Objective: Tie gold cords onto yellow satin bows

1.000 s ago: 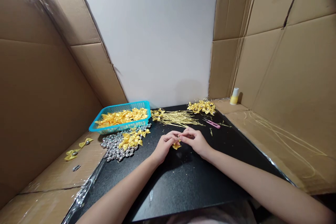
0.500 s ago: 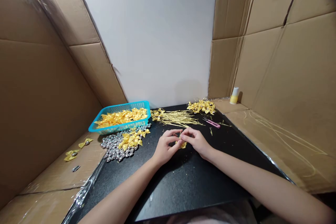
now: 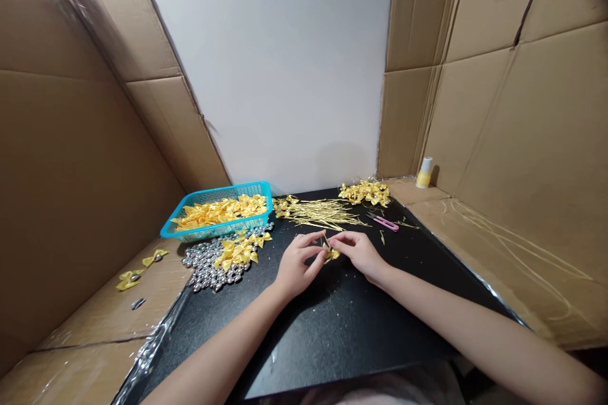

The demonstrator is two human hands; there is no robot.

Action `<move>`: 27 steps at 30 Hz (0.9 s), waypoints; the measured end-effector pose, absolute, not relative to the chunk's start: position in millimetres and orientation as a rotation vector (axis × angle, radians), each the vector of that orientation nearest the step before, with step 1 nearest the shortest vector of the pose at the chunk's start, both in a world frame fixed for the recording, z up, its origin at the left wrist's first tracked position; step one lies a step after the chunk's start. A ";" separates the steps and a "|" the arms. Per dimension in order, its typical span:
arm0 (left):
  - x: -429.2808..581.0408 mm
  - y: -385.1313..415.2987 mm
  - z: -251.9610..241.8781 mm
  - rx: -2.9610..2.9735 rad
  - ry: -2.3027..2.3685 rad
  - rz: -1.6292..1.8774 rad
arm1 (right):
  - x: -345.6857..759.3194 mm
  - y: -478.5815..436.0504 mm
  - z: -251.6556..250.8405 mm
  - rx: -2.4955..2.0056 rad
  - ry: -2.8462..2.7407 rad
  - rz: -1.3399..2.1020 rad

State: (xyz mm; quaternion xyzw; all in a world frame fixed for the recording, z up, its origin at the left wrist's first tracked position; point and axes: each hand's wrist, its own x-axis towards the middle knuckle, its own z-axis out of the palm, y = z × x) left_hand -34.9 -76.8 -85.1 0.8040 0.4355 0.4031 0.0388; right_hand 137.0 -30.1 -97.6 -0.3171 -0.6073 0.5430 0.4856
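Observation:
Between my hands, just above the black table, is a small yellow ribbon bow (image 3: 334, 254) with a thin yellow cord rising from it. My left hand (image 3: 300, 263) pinches the bow from the left side, with its index finger stretched beside the cord. From the right, my right hand (image 3: 359, 254) has thumb and index finger pressed together on the cord close to the bow. The fingertips partly hide where the cord meets the bow. Beyond my hands lies a bundle of gold cord pieces (image 3: 323, 212).
A blue basket (image 3: 166, 228) of yellow bows stands at the back left. Before it lie silver beads (image 3: 204, 269) with several bows (image 3: 237, 252) on them. Pink thread snips (image 3: 384, 222), a pile of beaded bows (image 3: 365, 193) and a thread spool (image 3: 424, 173) are at right. Cardboard walls (image 3: 522, 139) flank the table.
My right fingers have shifted slightly away from my left hand, so more of the bow and the cord shows between them. My left hand stays nearly in place.

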 end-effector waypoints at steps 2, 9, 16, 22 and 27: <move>-36.7 -77.0 -85.0 2.538 1.351 1.210 | 138.5 -27.1 -99.2 -0.792 -1.458 1.297; -37.3 -80.4 -83.7 2.599 1.358 1.260 | 140.6 -20.5 -103.8 -0.802 -1.421 1.226; -37.8 -80.9 -79.6 2.463 1.475 1.350 | 139.5 -20.1 -106.3 -0.777 -1.554 1.188; -36.1 -73.1 -85.1 2.519 1.376 1.171 | 141.4 -24.3 -101.8 -0.779 -1.684 1.069; -36.6 -67.9 -87.3 2.624 1.336 1.037 | 142.8 -23.0 -100.3 -0.777 -1.715 0.992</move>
